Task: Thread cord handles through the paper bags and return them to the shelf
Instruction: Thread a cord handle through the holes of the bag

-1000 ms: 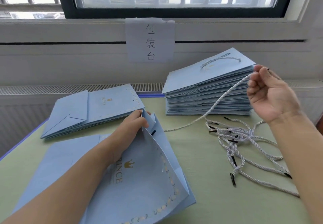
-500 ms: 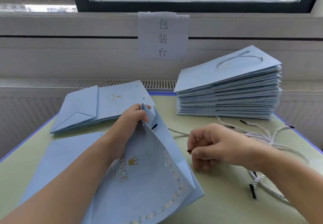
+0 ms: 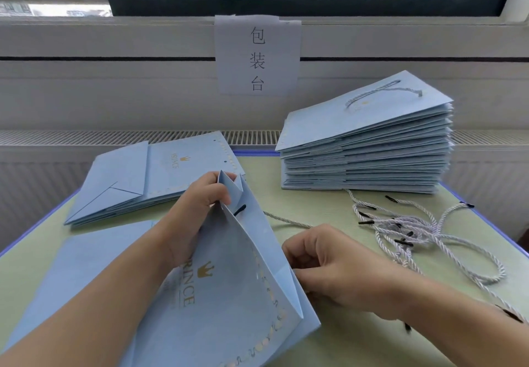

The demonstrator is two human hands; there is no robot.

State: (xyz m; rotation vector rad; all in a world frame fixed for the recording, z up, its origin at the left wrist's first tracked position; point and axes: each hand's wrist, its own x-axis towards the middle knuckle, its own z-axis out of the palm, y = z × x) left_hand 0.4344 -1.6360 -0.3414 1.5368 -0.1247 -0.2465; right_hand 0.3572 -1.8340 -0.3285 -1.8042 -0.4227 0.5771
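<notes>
the green table (image 3: 357,346) takes up most of the view, its far edge under a window sill where a paper sign (image 3: 257,55) hangs. at the back right sits the tall stack of bags (image 3: 366,163), flat and slightly fanned, the top one carrying a cord handle (image 3: 383,96). at the back left lies a lower stack of flat bags (image 3: 148,177), folded bottoms toward the left. in front, near the person, the paper bag (image 3: 229,295) being worked on lies over another flat bag (image 3: 80,266); its long axis runs from the near edge of the table away toward the window, mouth end lifted and pointing up and away. the left hand (image 3: 194,212) grips the raised top edge of that bag, fingers curled round the fold. the right hand (image 3: 332,269) rests just beside the bag's right edge, fingers curled in; what it pinches cannot be told. a cord (image 3: 286,220) runs across the table from the bag's mouth toward the right hand, its black tip (image 3: 240,209) showing at the bag's upper panel. to the right, a loose tangle of cords (image 3: 415,235) lies between the tall stack and the right forearm.
</notes>
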